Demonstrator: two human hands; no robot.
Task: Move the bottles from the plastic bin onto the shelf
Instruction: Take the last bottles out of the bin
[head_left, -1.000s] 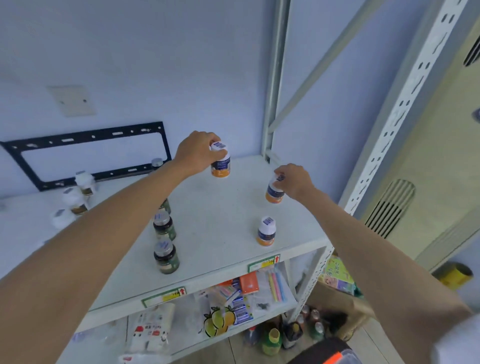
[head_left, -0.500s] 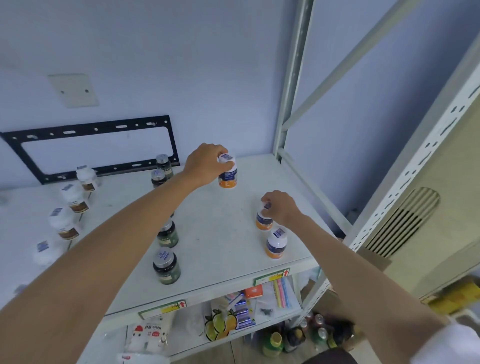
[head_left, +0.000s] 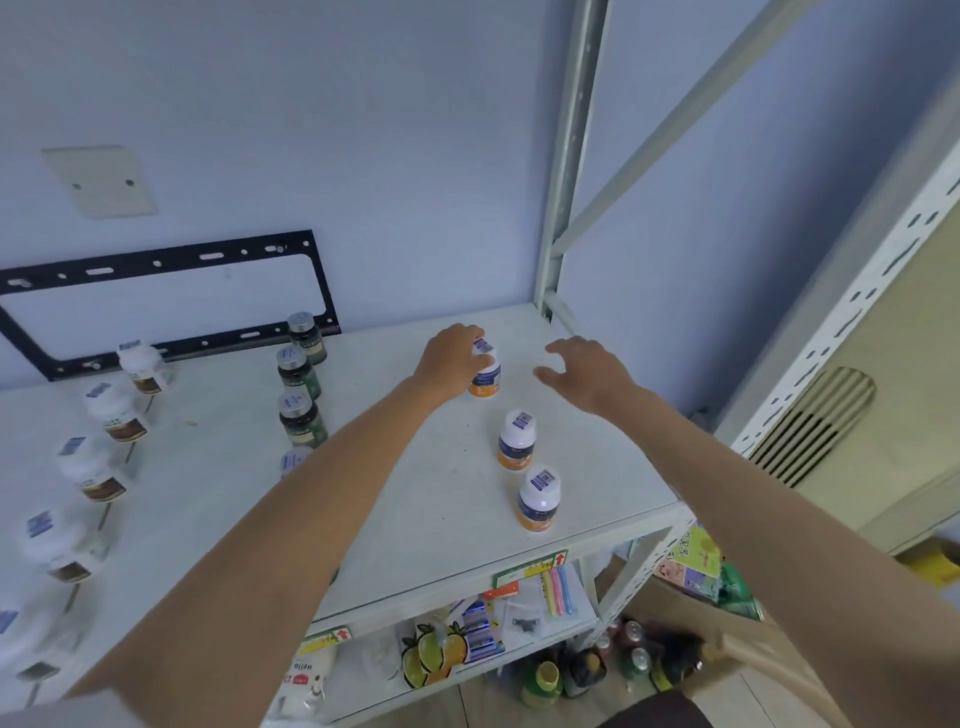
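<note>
Right hand (head_left: 589, 371) has let go of the middle orange bottle (head_left: 517, 439) and lifted clear, fingers spread.
Left hand (head_left: 452, 358) grips the rear orange bottle (head_left: 485, 370), upright on the shelf (head_left: 441, 499); third bottle (head_left: 539, 498) stands nearest the front edge.

- Three bottles stand upright in a line on the right part of the shelf (head_left: 447, 519): back bottle (head_left: 485, 371), middle bottle (head_left: 517, 440), front bottle (head_left: 539, 499).
- The left hand (head_left: 451, 358) is at the back bottle's left side.
- The right hand (head_left: 589, 371) is right of it, apart.
- Jars (head_left: 297, 395) line up left of centre.
- More jars (head_left: 111, 415) line the far left.
</note>
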